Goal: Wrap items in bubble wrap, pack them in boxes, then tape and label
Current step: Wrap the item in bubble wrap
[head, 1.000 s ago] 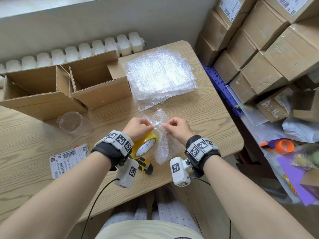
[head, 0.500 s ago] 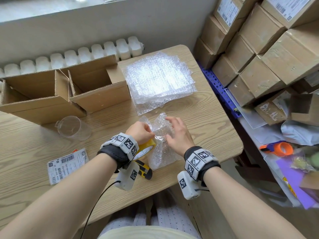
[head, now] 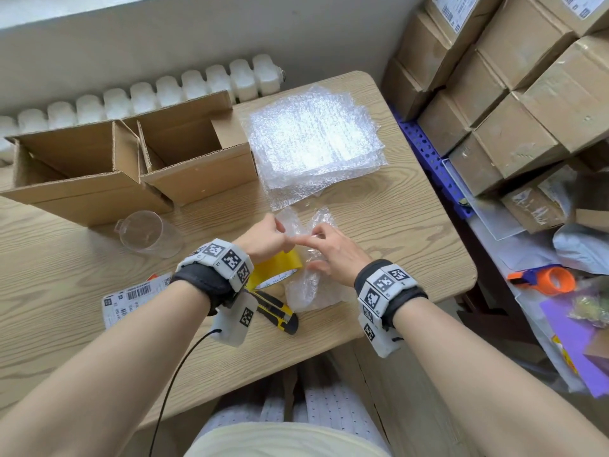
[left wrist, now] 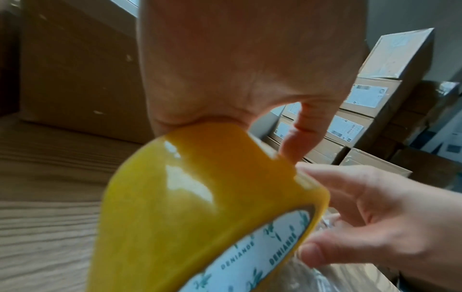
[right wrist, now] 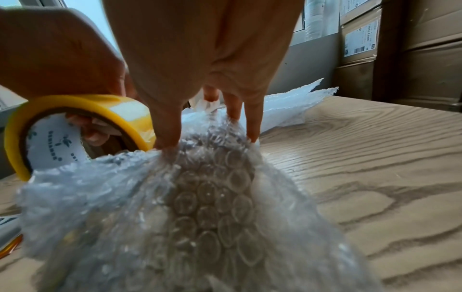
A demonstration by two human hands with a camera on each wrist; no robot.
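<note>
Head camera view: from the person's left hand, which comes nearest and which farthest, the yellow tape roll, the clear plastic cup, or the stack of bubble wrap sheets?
1. Yellow tape roll: held in the left hand itself.
2. Clear plastic cup: on the table to the hand's left.
3. Stack of bubble wrap sheets: beyond the hand, toward the table's far right corner. By eye only slightly farther than the cup.

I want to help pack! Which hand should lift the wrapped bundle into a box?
Probably the right hand: its fingers already press on the bubble-wrapped bundle, while the left hand is busy holding the yellow tape roll.
</note>
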